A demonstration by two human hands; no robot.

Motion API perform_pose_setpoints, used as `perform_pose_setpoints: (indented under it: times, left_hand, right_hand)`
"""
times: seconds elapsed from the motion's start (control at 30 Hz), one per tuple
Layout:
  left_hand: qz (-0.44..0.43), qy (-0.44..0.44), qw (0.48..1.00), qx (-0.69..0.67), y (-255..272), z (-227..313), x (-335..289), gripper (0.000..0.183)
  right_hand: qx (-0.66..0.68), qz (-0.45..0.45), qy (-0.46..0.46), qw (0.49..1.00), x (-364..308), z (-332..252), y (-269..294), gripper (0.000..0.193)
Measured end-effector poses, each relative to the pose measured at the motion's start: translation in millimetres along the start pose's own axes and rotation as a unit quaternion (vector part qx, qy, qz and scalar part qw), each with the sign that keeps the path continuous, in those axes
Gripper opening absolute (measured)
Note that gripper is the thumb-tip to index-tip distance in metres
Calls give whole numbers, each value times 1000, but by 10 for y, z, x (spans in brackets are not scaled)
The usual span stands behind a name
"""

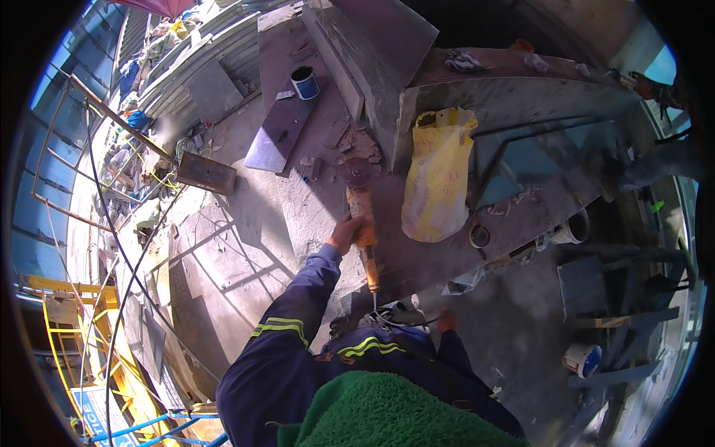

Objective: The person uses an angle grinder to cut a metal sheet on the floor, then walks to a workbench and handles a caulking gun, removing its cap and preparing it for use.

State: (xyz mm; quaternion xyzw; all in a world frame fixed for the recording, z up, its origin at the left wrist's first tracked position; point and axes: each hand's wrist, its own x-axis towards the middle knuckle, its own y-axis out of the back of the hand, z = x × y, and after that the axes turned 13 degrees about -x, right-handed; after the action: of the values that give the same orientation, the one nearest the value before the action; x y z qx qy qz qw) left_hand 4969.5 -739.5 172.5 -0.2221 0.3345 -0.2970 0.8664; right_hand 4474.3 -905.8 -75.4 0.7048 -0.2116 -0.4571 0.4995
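Observation:
An orange angle grinder [359,212] with a round, dust-covered disc [357,172] at its far end lies in front of my body. My left hand [345,232] is closed around its body from the left side. From the grinder's near end, a dark power cord [406,323] bends off to the right. My right hand [447,320], low by my waist, appears closed on this cord; its fingers are small and dim. Just beyond the disc lies broken rubble [362,147]. A yellow and white sack [439,179] stands right of the grinder.
A paint can [304,83] stands by a purplish board [277,138] at the far left. A rusty metal block [206,173] lies left. Slabs [372,52] rise ahead. A round container [480,236], a white bucket [582,360] and a yellow metal frame [71,335] stand around me.

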Motion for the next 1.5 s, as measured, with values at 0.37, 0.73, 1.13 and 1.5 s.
perform_pose_setpoints:
  times: [0.37, 0.73, 1.13, 1.5]
  left_hand:
    - [31, 8, 999, 24, -63, 51, 231, 42]
    - [49, -57, 987, 140, 156, -89, 430, 80]
    - [61, -99, 944, 308, 185, -415, 408, 72]
    - [119, -245, 810, 520, -153, -485, -21, 71]
  right_hand:
    - [117, 7, 29, 993, 592, 93, 272, 40]
    - [106, -28, -112, 988, 283, -77, 394, 37]
    - [210, 16, -208, 955, -2019, -168, -148, 39]
    - [259, 53, -161, 951, -3045, -172, -485, 44]
